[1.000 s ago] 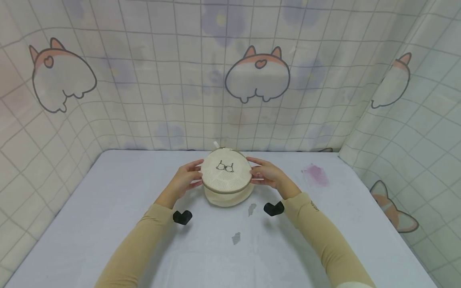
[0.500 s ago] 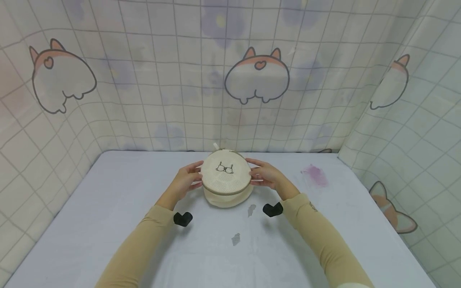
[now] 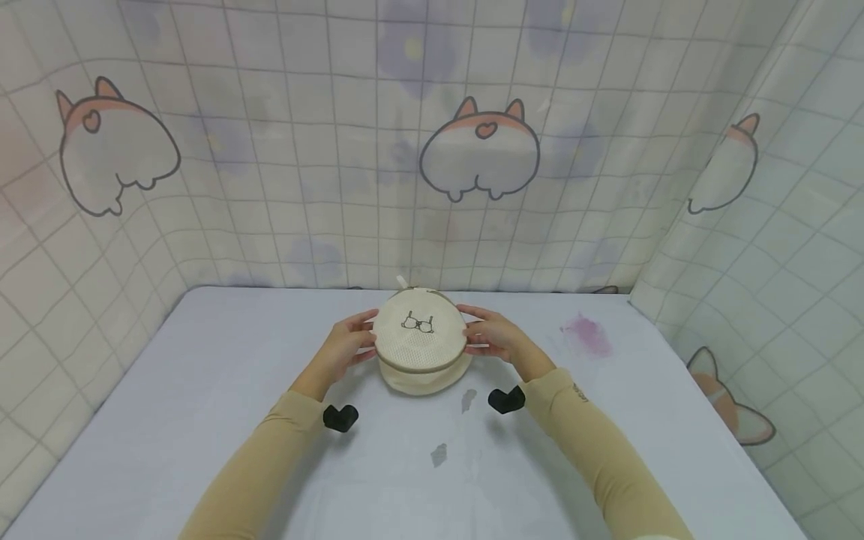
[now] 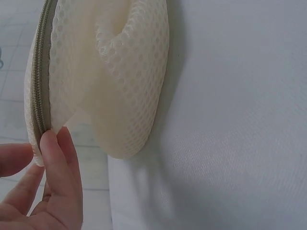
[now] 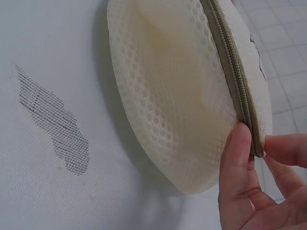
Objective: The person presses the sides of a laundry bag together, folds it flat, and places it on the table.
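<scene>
- Mesh bag (image 3: 421,352), round and cream-coloured, lies just below the centre of the head view, near the table's far edge, its printed side facing up. That central spot probably suits both arms, which reach in evenly from the lower corners.
- Left hand (image 3: 343,348), left of centre, pinches the bag's rim; in the lower left of the left wrist view the digits lie on both faces of the edge.
- Right hand (image 3: 498,337), right of centre, has a matching pinch, clearest at the lower right of the right wrist view.
- Opposite grips like these likely balance the bag and hold its rim level, so neither side dips.
- Both pinches meet at the zipper (image 5: 235,67), running round the top edge. This band looks stiffer than the netting, so it probably gives a firmer hold.
- Below the rim the soft mesh sags and dents, as in the upper part of the left wrist view; I cannot tell whether the underside bears on the white table (image 3: 378,480) or hangs just over it.
- A small white tab (image 3: 402,282) sticks up behind the rim, above and left of the glasses drawing (image 3: 418,324), away from both hands.
</scene>
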`<state>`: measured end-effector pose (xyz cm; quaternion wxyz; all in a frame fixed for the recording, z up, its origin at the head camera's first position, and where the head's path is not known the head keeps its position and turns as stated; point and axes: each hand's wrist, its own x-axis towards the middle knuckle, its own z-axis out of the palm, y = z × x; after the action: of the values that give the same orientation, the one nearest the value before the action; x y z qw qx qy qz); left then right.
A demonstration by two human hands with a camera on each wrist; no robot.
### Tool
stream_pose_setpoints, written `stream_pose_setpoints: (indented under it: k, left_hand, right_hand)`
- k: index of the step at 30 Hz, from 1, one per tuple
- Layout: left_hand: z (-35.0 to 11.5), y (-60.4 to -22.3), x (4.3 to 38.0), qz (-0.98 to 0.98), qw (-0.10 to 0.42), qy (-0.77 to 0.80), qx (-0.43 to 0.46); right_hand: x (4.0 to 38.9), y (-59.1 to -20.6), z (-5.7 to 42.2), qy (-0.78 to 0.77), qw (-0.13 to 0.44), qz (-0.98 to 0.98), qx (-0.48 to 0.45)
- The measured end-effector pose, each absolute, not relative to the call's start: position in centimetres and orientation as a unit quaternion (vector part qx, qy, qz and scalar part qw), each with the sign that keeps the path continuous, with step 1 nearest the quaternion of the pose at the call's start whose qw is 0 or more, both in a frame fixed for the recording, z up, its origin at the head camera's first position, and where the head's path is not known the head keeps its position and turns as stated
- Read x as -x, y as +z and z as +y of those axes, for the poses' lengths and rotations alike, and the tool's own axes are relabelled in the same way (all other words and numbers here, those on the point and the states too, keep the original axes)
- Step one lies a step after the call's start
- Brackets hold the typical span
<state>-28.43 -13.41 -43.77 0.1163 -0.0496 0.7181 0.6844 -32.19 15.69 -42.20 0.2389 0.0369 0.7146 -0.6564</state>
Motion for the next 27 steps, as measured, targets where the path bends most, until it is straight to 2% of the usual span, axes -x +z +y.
stream_pose_setpoints:
  k: [27]
  left_hand:
    - [-13.30,-44.18,28.72,0.711,0.119,0.691,0.053]
  right_hand:
    - [32.24,-42.73,15.65,-0.640,0.240,0.729,-0.042]
